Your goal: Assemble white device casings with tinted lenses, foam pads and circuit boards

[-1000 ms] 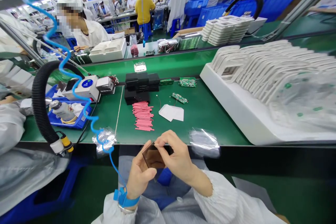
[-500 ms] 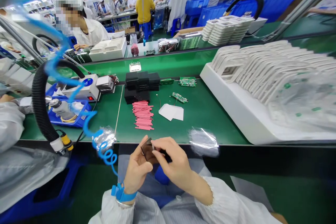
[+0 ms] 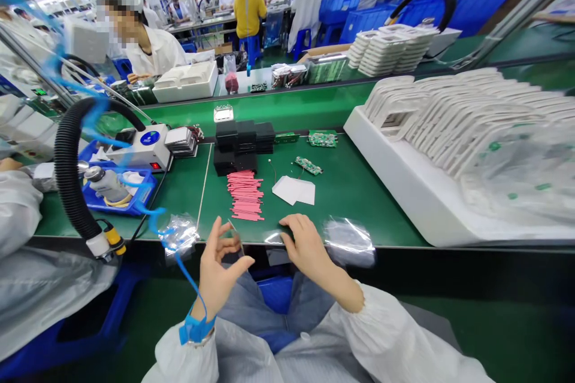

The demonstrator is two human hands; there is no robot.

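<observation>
My left hand point(image 3: 220, 272), with a blue wrist strap point(image 3: 196, 329), holds a thin flat panel point(image 3: 236, 236) nearly edge-on between thumb and fingers. Apart from it, to the right, my right hand point(image 3: 308, 248) pinches a clear film point(image 3: 273, 238) that catches the light at the table edge. Beyond my hands lie a stack of pink strips point(image 3: 245, 196) and two white flat pieces point(image 3: 294, 190) with thin wires. Clear plastic films point(image 3: 349, 241) lie at the edge right of my right hand, and more crumpled clear plastic point(image 3: 179, 232) lies to the left.
Black blocks point(image 3: 242, 140) are stacked behind the strips, near green circuit boards point(image 3: 322, 139). A white foam box point(image 3: 390, 182) of white frames fills the right. At left stand a black hose point(image 3: 67, 173) and a blue tray point(image 3: 139, 203) with a bottle. A coiled blue cord hangs there.
My hands have moved apart; before, they were together on the dark panel. The left went left with the panel, the right moved right and up with the clear film.
</observation>
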